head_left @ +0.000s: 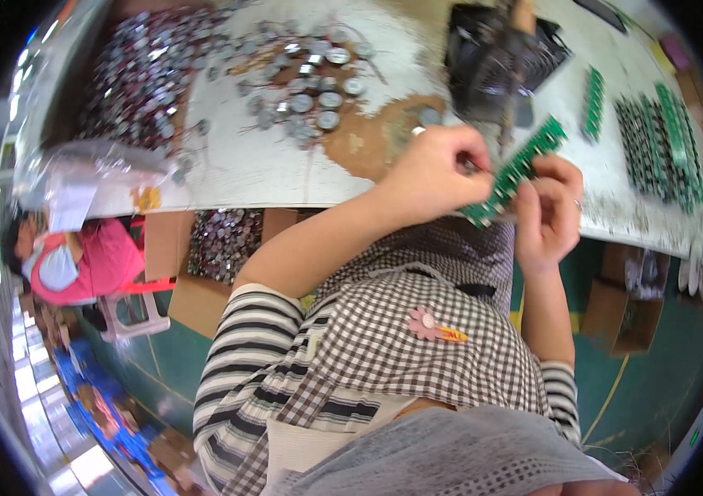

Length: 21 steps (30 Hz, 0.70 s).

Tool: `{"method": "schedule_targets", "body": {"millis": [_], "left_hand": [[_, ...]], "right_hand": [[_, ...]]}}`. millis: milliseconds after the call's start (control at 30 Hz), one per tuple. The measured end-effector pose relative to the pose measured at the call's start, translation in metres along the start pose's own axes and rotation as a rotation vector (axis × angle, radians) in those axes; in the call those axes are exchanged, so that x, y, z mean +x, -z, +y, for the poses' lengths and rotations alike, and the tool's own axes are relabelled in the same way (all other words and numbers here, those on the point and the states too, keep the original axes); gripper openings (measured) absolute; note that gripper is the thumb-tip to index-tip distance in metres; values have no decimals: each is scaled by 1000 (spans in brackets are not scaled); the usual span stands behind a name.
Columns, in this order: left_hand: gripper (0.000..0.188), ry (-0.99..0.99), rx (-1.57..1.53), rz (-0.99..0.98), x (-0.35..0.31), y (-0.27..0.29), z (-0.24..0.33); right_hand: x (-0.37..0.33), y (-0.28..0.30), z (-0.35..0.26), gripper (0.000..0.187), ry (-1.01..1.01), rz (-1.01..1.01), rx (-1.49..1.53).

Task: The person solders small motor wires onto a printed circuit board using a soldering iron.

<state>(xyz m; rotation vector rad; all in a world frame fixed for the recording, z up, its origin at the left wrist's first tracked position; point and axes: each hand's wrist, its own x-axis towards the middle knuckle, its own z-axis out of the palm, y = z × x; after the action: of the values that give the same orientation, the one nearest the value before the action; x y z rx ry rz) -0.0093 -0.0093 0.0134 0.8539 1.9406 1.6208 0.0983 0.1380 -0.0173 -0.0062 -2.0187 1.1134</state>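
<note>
Above the near edge of the table, my right hand (pixel 554 211) grips a long green circuit board strip (pixel 525 164) between thumb and fingers. The strip is tilted, its far end pointing up and right, and small pale parts line it. My left hand (pixel 442 175), with a ring on one finger, is pinched close against the strip's left side. Whatever its fingertips hold is too small and hidden to name. Beyond my left hand lies a loose group of small round metal discs with thin wires (pixel 310 97).
A large heap of similar discs (pixel 140 74) fills the table's left. A black plastic bag (pixel 475 54) stands behind the strip. More green strips (pixel 657 149) lie at the right. Below are an open carton of discs (pixel 223 244), a seated person in pink (pixel 112 260) and a stool (pixel 135 316).
</note>
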Motion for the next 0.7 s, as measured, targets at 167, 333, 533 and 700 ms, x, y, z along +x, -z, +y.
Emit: {"method": "schedule_targets", "body": {"millis": [167, 333, 533, 700], "left_hand": [[23, -586, 425, 264, 18, 50, 6], [17, -398, 740, 859, 35, 145, 6], [29, -90, 1156, 637, 90, 197, -25], [32, 209, 1056, 681, 141, 200, -49]], "right_hand": [[-3, -1, 7, 7, -187, 39, 311], [-6, -5, 14, 7, -250, 45, 408], [-5, -5, 14, 7, -244, 24, 366], [-5, -7, 12, 8, -238, 19, 356]]}}
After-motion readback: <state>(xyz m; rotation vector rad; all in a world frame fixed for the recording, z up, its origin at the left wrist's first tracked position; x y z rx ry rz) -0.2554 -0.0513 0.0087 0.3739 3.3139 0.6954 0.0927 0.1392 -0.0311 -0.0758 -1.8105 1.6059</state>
